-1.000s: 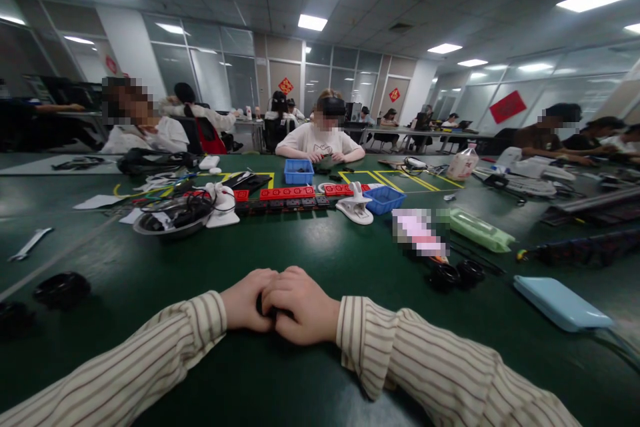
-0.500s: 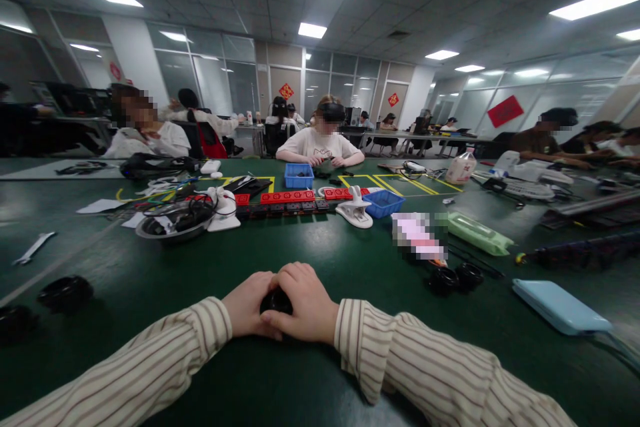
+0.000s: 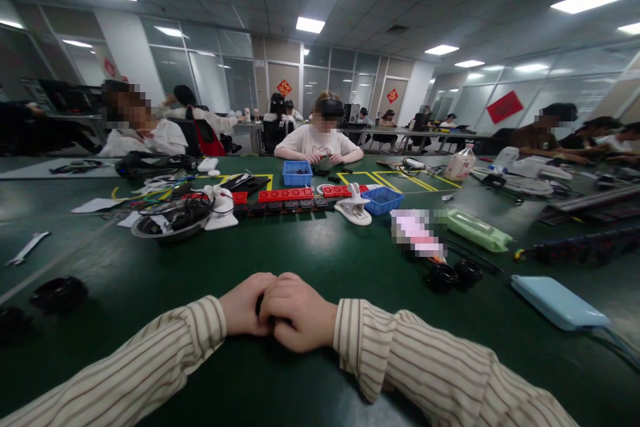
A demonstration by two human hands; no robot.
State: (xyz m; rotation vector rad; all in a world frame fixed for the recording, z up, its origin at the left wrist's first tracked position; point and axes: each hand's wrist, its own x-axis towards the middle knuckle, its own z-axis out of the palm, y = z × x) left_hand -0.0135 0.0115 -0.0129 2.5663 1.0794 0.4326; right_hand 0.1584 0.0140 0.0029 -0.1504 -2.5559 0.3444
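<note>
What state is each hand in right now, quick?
Left hand: closed on a black object, mostly hidden.
Right hand: closed over the same object, up against the left hand.

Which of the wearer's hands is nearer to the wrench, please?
Left. The left hand is to the wrench's right and nearer the camera; the right hand is farther right, against the left hand.

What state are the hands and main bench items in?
Black part, held between both hands, mostly hidden
Left hand, cupped around it
Right hand, curled over it
Metal bowl, loaded with cables
Nearer blue bin, open
Farther blue bin, open
Wrench, lying flat
Pale blue device, lying flat
</note>
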